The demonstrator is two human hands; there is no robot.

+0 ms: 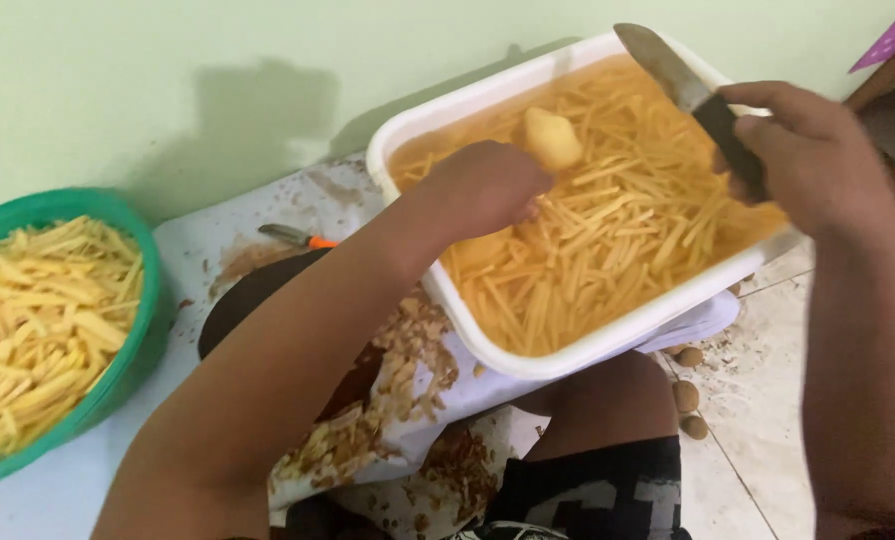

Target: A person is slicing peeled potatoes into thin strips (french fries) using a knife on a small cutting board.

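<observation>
Left hand (482, 188) is curled shut inside the white tub (527, 345), knuckles up, right next to a peeled potato (552, 138) poking out of the water, though I can't tell if the fingers actually grip it. Right hand (817, 160) is wrapped tight around the dark handle of a knife (689, 95), blade pointing up and left over the tub's far rim. The tub's full of cloudy orange water and thin potato sticks (607, 230), and it sits tilted on the person's lap. Below it there's a white cloth (407, 400) covered in brown peelings (387, 400). A peeler with an orange handle (297, 237) lies further back on the sheet. Off to the left, a green bowl (132, 350) heaped with more cut sticks. A few small brown lumps (687, 395) sit on pale floor tiles (767, 400), and the wall (217, 60) behind is plain light green.
</observation>
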